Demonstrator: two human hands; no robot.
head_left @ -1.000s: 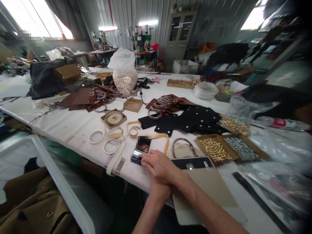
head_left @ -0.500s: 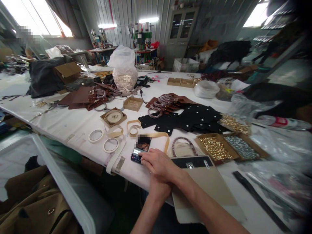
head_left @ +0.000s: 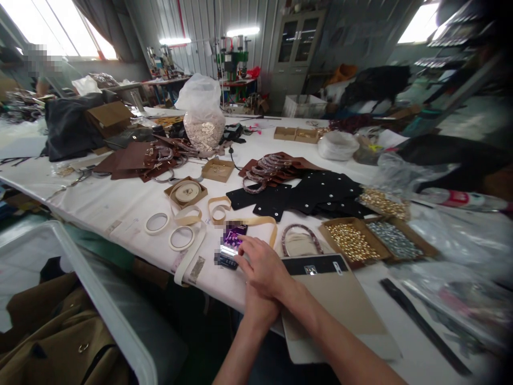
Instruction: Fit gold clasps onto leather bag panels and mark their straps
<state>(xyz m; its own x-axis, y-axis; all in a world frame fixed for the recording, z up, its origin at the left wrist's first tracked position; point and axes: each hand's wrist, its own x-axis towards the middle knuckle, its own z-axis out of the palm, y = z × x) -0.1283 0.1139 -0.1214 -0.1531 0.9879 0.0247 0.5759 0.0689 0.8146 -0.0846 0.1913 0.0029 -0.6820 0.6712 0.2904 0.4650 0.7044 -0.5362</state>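
Note:
A phone (head_left: 230, 247) lies on the white table (head_left: 112, 203) near its front edge, its screen lit purple. My right hand (head_left: 262, 267) rests over it with the fingers stretched out, the tips touching the screen's right side. My left hand (head_left: 256, 309) lies under the right hand and wrist; its fingers are hidden. A beige board with a black band (head_left: 340, 307) lies just right of both hands. A round braided handle (head_left: 300, 240) sits behind the board.
Two tape rolls (head_left: 157, 223) and a beige strap (head_left: 218, 211) lie left of the phone. Boxes of gold studs (head_left: 350, 241) and silver studs (head_left: 395, 240) stand to the right, black leather pieces (head_left: 316, 195) behind. A white crate (head_left: 80, 267) stands below the table's left edge.
The phone screen has gone from dark to a purple picture. My right fingers have slid a little further up and along the screen. The left hand has stayed put.

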